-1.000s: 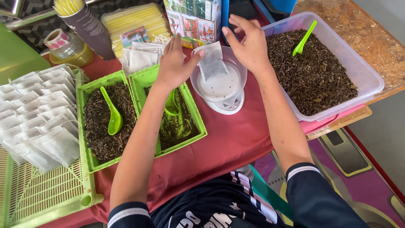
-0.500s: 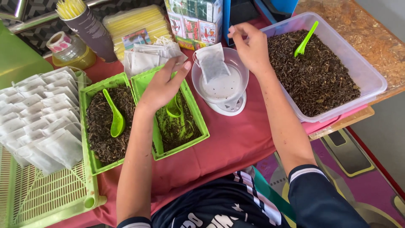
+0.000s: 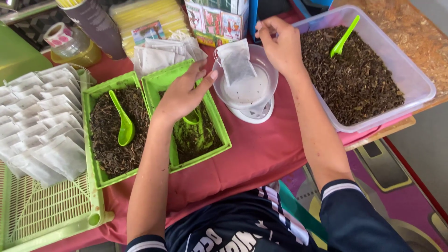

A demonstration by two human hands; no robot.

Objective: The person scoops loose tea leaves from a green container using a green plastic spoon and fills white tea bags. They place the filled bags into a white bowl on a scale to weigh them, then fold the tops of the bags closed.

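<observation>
Tea bag, small, white, of thin filter paper (image 3: 235, 60), hangs by its string from the right hand (image 3: 280, 46); its lower edge rests in the white round bowl of the small kitchen scale (image 3: 245, 95). Right thumb and forefinger are pinched together on the string end, up near the blue upright edge behind the scale; the other fingers curl in. The bag tilts, its top corner toward the hand.

Left hand (image 3: 182, 95) is down over the right-hand green plastic tray of dark loose tea leaves (image 3: 217, 126). Fingers loosely spread, forefinger and thumb reaching toward the scale rim, apart from it. A green plastic spoon (image 3: 191, 119) lies in the tray partly under the palm; I cannot tell whether the hand grips it.

Handling, as a judgement: the bag looks very light and limp, with a little loose fill that will shift to the lowest corner. Paper is thin and likely tears if pulled hard or snagged. The string is the clean hold for lifting; for steady placing, the flat top seam between two fingertips would serve better, since a bag on a string swings.

Surroundings: second green tray with leaves and a green spoon (image 3: 123, 123) just left of the first; rows of filled white bags on a pale green slatted rack (image 3: 37, 121) at far left; clear plastic tub of tea leaves with a green scoop (image 3: 354, 74) at right; stack of empty white bags (image 3: 161, 56) behind the trays. Red cloth (image 3: 266, 154) covers the table.
</observation>
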